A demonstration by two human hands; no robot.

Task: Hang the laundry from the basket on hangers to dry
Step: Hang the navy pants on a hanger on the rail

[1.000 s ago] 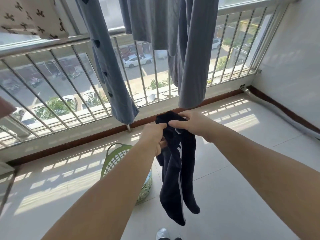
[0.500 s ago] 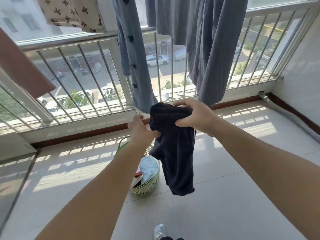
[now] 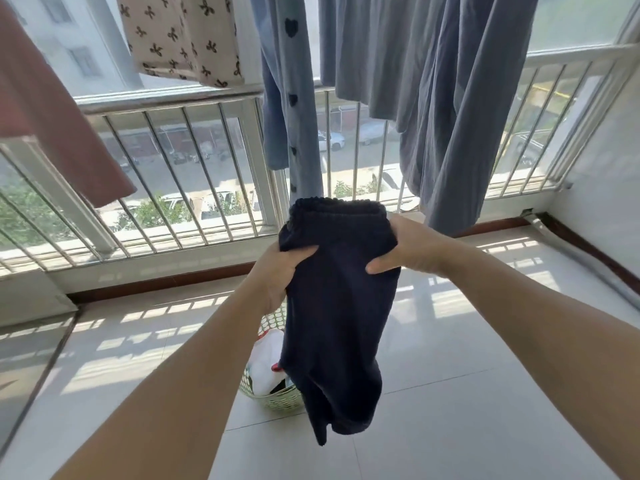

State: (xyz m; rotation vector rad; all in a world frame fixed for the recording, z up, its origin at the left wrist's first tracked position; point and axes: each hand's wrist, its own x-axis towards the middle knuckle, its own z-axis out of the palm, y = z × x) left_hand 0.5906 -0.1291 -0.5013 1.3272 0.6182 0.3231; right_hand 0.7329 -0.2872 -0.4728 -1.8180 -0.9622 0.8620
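- Middle of the frame: dark navy garment [image 3: 337, 306], held up by its elastic waistband, hanging limp down to the lower middle.
- Left of the garment: left hand [image 3: 280, 271], gripping the waistband's left side, thumb [image 3: 304, 254] laid across the front of the cloth, other fingers hidden behind it.
- Right of the garment: right hand [image 3: 412, 247], gripping the waistband's right side, thumb [image 3: 381, 266] pressed on the front, remaining fingers out of sight behind the fabric.
- Below the left hand, partly hidden behind the garment: pale green laundry basket [image 3: 277, 400] on the tiled floor [image 3: 450, 393], with white cloth [image 3: 266, 358] and a bit of red inside.
- Top middle: blue garment with dark hearts [image 3: 294, 98], hanging straight down, lower end just above the navy waistband in the picture.
- Upper right: grey-blue garment [image 3: 443, 98], hanging in long folds.
- Upper left of centre: cream cloth with dark bow print [image 3: 180, 36].
- Far left edge: reddish-brown cloth [image 3: 45, 109], slanting down.
- Behind everything, across the frame's middle band: metal railing [image 3: 173, 161], with parked cars and trees on the street beyond.
- Right edge: white wall [image 3: 606, 168] with brown skirting along the floor.
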